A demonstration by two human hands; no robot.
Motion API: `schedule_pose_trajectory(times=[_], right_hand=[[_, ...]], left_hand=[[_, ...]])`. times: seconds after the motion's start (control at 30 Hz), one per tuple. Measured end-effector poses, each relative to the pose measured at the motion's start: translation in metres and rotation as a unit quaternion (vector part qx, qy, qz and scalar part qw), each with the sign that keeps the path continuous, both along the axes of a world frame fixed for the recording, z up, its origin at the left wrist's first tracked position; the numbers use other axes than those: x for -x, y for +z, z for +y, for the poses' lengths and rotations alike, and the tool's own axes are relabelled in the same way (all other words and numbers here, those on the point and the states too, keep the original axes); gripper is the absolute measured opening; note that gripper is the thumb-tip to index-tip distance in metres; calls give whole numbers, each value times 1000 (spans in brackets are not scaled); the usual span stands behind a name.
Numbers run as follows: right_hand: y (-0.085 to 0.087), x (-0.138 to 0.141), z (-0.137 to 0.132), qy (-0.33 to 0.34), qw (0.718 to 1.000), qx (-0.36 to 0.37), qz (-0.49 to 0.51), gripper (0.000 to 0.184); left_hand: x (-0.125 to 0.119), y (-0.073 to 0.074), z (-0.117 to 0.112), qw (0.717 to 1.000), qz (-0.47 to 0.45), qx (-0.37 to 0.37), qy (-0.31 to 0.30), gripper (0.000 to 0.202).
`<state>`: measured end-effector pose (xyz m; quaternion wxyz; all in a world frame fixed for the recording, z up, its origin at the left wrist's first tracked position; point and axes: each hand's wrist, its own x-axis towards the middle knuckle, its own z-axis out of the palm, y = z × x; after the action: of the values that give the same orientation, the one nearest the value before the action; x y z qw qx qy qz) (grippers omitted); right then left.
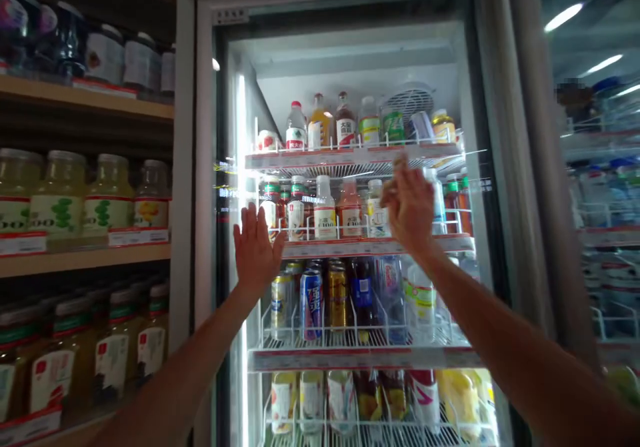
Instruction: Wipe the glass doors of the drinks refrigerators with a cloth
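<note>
I face a lit drinks fridge (350, 53) with its interior exposed. My left hand (256, 250) is raised with flat, spread fingers at the left edge of the second shelf (370, 245), holding nothing. My right hand (410, 205) reaches up toward the bottles on that shelf, just under the top shelf (350, 157), near a pale bottle (376, 210). Its fingers are curled together and smeared; what they hold, if anything, I cannot make out. Cans and bottles (313, 303) fill the third shelf below both hands.
Wooden shelves (85, 257) on the left carry jars and bottles with red price tags. The open glass door's frame (530, 167) stands at the right, with another cooler (605, 187) behind it. A lower fridge shelf (360, 357) holds more drinks.
</note>
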<state>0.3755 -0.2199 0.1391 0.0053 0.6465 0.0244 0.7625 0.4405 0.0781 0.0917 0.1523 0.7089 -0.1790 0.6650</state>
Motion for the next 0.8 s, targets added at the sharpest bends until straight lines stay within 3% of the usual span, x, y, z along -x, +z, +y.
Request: schedule_pose_trajectory(times=[0.07,0.1,0.17,0.3,0.33,0.4,0.47,0.53,0.6,0.67,0.73,0.8], right_hand=[[-8,-8,33,14,997,70,26,46],[-11,-8,37,18,994,101,37,45],[-14,-3,17,22,992,118,40,43],[-2,12,-60,23,997,-69,-34,46],[2,12,-66,24,993,-107,-49,48],[7,7,-51,27,991,-119,-56,51],[3,-1,-16,29,998,-44,-32,51],[-6,-5,10,24,994,101,14,47],[-14,-3,4,17,985,165,38,45],[-12,6,-29,7,996,89,22,46],[-1,12,-62,-3,997,-65,-29,48],[14,10,-65,-3,988,-141,-57,51]], left_hand=[[2,-1,1,1000,3,-4,1,68],[2,-1,2,1000,3,-5,2,68],[3,-2,2,1000,2,-3,8,67],[2,-3,2,1000,-11,-8,18,66],[2,-3,2,1000,-13,-9,20,66],[3,-3,2,1000,-13,-11,25,65],[4,-2,2,999,-9,-10,29,66],[5,-2,2,999,-7,-9,30,67],[4,-2,1,1000,-10,-8,27,66],[3,-2,1,1000,-17,-7,21,65],[1,-3,0,1000,-28,-6,13,64],[0,-4,0,999,-38,-5,1,63]])
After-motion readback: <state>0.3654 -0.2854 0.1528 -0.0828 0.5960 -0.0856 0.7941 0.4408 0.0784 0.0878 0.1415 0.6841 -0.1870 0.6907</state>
